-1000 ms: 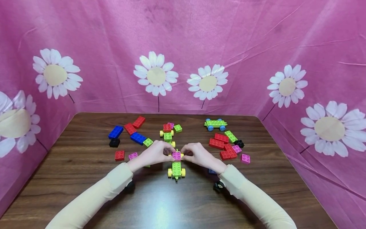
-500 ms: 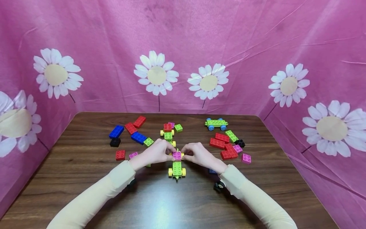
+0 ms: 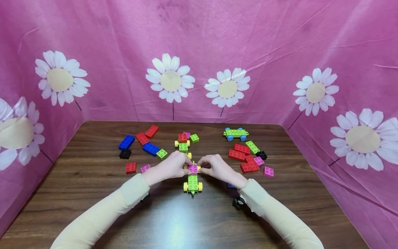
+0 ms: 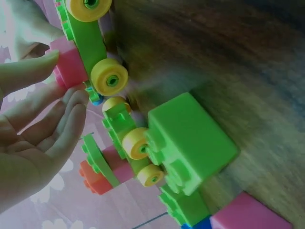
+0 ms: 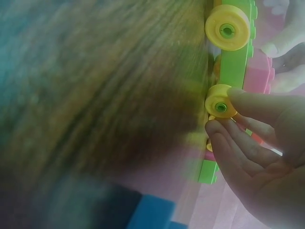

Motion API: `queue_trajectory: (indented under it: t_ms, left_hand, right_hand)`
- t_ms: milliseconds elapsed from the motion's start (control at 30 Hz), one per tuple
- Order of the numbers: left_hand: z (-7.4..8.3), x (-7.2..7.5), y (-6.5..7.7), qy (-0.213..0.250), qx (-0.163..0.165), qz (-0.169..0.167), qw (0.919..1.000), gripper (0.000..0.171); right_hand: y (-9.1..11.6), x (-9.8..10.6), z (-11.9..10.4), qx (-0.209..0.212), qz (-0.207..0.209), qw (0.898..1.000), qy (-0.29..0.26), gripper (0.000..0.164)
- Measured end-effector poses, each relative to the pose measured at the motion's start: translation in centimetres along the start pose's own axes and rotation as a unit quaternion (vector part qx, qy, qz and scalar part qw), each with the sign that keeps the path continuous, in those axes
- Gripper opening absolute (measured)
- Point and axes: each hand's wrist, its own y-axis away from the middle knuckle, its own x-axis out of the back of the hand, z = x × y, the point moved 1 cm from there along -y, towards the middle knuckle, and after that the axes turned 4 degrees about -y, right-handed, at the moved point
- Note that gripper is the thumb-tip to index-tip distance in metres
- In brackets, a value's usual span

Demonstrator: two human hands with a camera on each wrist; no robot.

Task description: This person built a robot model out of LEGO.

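Note:
A green toy car base [image 3: 192,181] with yellow wheels stands on the table between both hands. On its far end sits a pink brick [image 3: 193,168] with studs up. My left hand [image 3: 172,166] pinches that brick, its thumb on one side and fingers on the other in the left wrist view. My right hand [image 3: 217,168] grips the far right yellow wheel [image 5: 220,101] between thumb and fingers. Just beyond is another green base [image 3: 183,147] on yellow wheels, carrying a red brick [image 3: 182,137]; the left hand partly hides it.
Red, blue, green, pink and black bricks lie to the left, among them a blue brick [image 3: 126,142]. More are scattered on the right, including a pink brick [image 3: 268,172] and a red brick [image 3: 241,149]. A green base with blue wheels [image 3: 235,134] stands at the back right.
My left hand has edged slightly to the right at the pink brick. The right hand stays at the wheel, and the car base keeps its place.

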Motion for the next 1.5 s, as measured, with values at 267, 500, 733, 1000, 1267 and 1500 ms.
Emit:
queue_trajectory:
  t_ms: [267, 500, 733, 1000, 1267, 1500]
  left_hand:
    - [0.3, -0.3, 0.1, -0.014, -0.007, 0.017, 0.9997, 0.016]
    - [0.1, -0.5, 0.3, 0.0, 0.019, 0.022, 0.9996, 0.019]
    - [0.0, -0.8, 0.6, 0.0, 0.0, 0.045, 0.999, 0.02]
    - [-0.4, -1.0, 0.8, -0.001, -0.018, 0.063, 0.9979, 0.02]
    - [-0.6, -1.2, 0.8, 0.006, -0.018, 0.056, 0.9983, 0.021]
    - [-0.5, -1.1, 1.0, 0.034, -0.002, 0.044, 0.9984, 0.023]
  right_hand:
    - [0.2, 0.0, 0.0, -0.007, -0.002, 1.0, 0.005, 0.013]
    - [0.0, -0.1, 0.0, -0.005, -0.002, 1.0, 0.007, 0.013]
    - [0.0, -0.2, -0.1, -0.006, -0.001, 1.0, 0.004, 0.013]
    - [0.0, -0.1, 0.0, -0.003, -0.001, 1.0, 0.009, 0.013]
    - [0.1, -0.3, 0.1, 0.003, 0.001, 1.0, 0.014, 0.013]
    - [0.1, -0.2, 0.0, 0.005, 0.001, 1.0, 0.013, 0.013]
